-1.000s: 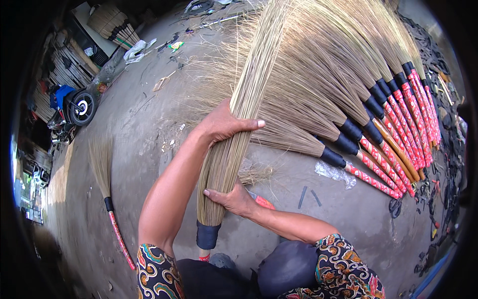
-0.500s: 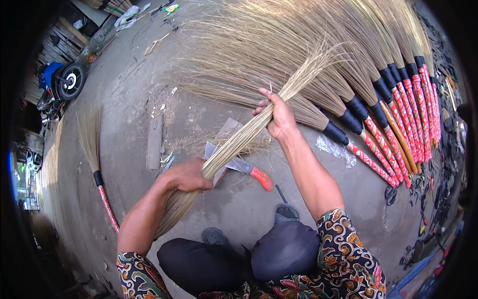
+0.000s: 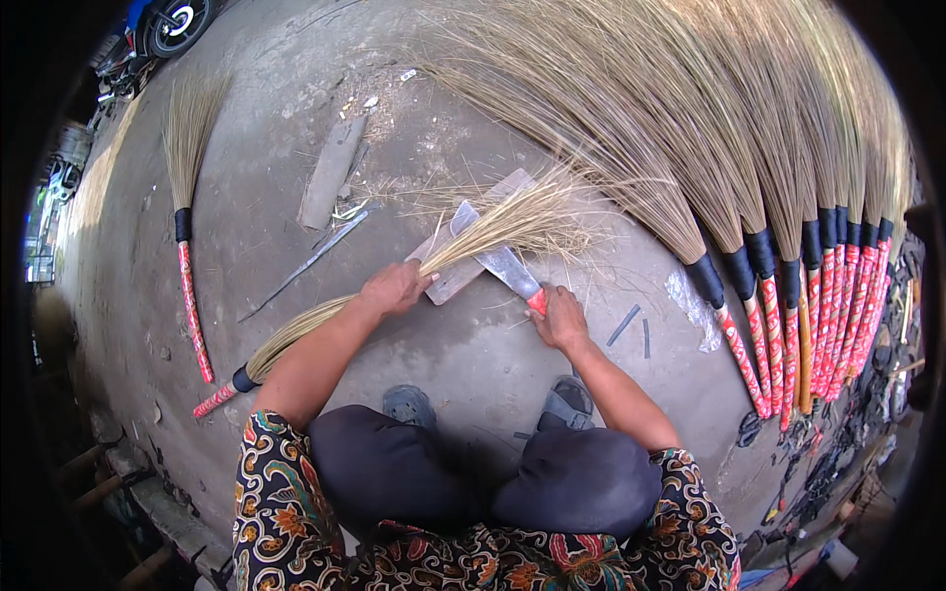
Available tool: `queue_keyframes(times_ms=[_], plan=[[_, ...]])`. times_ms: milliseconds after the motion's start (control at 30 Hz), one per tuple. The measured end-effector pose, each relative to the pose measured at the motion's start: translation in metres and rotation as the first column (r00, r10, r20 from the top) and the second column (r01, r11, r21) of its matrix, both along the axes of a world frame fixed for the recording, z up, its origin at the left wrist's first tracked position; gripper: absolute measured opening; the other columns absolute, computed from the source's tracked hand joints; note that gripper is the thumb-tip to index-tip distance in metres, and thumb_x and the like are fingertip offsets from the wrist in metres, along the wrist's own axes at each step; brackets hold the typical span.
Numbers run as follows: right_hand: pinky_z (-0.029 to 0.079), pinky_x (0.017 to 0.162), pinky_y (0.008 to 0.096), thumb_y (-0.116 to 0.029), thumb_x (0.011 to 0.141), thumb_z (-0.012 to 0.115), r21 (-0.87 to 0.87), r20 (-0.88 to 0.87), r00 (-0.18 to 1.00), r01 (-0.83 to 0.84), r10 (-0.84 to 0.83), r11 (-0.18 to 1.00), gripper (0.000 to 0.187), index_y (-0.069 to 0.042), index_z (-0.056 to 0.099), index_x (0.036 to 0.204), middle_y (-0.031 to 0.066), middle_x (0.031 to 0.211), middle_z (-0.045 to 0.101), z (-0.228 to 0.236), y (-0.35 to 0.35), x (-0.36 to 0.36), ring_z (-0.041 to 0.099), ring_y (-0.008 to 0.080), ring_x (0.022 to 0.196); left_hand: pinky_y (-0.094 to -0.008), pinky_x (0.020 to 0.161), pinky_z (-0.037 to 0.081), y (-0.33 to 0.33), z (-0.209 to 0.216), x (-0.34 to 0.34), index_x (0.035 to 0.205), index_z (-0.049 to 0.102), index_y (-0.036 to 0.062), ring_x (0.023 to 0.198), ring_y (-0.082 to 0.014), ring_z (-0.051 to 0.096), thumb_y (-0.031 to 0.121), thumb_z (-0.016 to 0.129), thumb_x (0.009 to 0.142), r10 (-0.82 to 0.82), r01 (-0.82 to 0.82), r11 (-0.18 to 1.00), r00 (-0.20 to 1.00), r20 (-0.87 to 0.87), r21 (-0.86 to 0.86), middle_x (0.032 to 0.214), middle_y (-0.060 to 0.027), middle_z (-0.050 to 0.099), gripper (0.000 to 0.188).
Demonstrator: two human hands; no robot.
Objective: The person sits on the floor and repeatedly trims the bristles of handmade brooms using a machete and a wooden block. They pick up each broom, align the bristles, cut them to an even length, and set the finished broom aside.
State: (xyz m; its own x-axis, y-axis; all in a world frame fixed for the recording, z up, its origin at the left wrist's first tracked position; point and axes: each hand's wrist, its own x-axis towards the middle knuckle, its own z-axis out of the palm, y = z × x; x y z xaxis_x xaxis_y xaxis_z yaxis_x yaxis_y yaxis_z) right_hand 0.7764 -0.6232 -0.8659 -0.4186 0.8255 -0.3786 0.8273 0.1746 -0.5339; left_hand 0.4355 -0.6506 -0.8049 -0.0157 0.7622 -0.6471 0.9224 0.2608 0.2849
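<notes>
My left hand [image 3: 396, 288] is closed around the straw of a broom [image 3: 527, 222], whose red-wrapped handle and black binding lie at the lower left. From that grip the bristles fan out to the right, over a wooden board [image 3: 451, 286] on the ground. A broad-bladed knife [image 3: 507, 268] with a red handle lies on the board, its blade partly covered by the straw and its tip showing beyond. My right hand [image 3: 562, 317] has its fingers around the knife's handle.
Many finished-looking brooms [image 3: 759, 256] lie fanned out at the right, beside crumpled clear plastic [image 3: 693, 310]. Another broom [image 3: 187, 227] lies at the left. A wooden plank [image 3: 333, 172] and a long thin strip [image 3: 305, 264] rest beyond my left hand. A motorcycle [image 3: 168, 30] stands far left.
My right hand has let go of the straw and come down onto the knife's handle. The bristles have been lowered onto the board and blade; my left hand has shifted forward.
</notes>
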Motion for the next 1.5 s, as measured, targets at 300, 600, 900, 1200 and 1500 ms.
queue_keyframes(times_ms=[300,600,900,1200,1500], plan=[[0.052,0.051,0.0309,-0.016,0.102,0.069,-0.781,-0.356,0.546,0.271,-0.758,0.562,0.02,-0.002,0.055,0.107,0.0055,0.076,0.064,0.044,-0.076,0.039,0.064,0.0145,0.055,-0.0557,0.092,0.053,0.002,-0.02,-0.024,0.106,0.072,-0.0059,0.104,-0.0493,0.068,0.067,0.036,0.107,0.094,-0.094,0.995,0.995,0.017,-0.037,0.105,-0.0318,0.072,0.081],[0.053,0.058,0.0394,-0.019,0.105,0.063,-0.077,-0.329,0.905,0.26,-0.27,0.963,0.02,-0.002,0.056,0.11,0.0141,0.074,0.066,0.08,-0.066,0.006,0.067,0.0288,0.062,-0.0525,0.098,0.052,-0.002,-0.039,-0.031,0.113,0.073,-0.0083,0.109,-0.0477,0.067,0.068,0.032,0.108,0.033,-0.028,0.993,0.999,0.038,-0.112,0.11,-0.0318,0.072,0.087],[0.053,0.068,0.0522,-0.017,0.103,0.063,0.25,-0.533,0.846,0.167,-0.009,0.954,0.019,-0.002,0.056,0.112,0.0246,0.09,0.069,0.055,-0.041,-0.036,0.069,0.047,0.08,-0.0505,0.104,0.051,-0.005,-0.047,-0.039,0.121,0.07,-0.0097,0.118,-0.0472,0.065,0.069,0.032,0.107,0.06,-0.041,0.99,0.989,0.136,-0.134,0.119,-0.0324,0.07,0.088],[0.051,0.068,0.0556,-0.022,0.105,0.061,-0.031,-0.234,0.97,0.062,-0.067,0.998,0.022,-0.002,0.052,0.103,0.0266,0.083,0.066,0.041,-0.036,-0.052,0.066,0.0505,0.08,-0.052,0.101,0.052,-0.011,-0.045,-0.033,0.112,0.072,-0.0107,0.111,-0.0494,0.067,0.068,0.033,0.107,0.064,-0.061,0.997,0.994,0.083,-0.036,0.109,-0.0351,0.071,0.088],[0.051,0.067,0.0547,-0.024,0.105,0.061,-0.004,-0.185,0.982,0.039,-0.039,0.999,0.025,-0.001,0.053,0.099,0.0279,0.085,0.066,0.05,-0.031,-0.061,0.067,0.051,0.08,-0.0525,0.101,0.052,-0.007,-0.035,-0.03,0.122,0.071,-0.0044,0.118,-0.0441,0.067,0.067,0.041,0.106,0.082,-0.075,0.987,0.996,0.044,-0.139,0.12,-0.0272,0.072,0.079]])
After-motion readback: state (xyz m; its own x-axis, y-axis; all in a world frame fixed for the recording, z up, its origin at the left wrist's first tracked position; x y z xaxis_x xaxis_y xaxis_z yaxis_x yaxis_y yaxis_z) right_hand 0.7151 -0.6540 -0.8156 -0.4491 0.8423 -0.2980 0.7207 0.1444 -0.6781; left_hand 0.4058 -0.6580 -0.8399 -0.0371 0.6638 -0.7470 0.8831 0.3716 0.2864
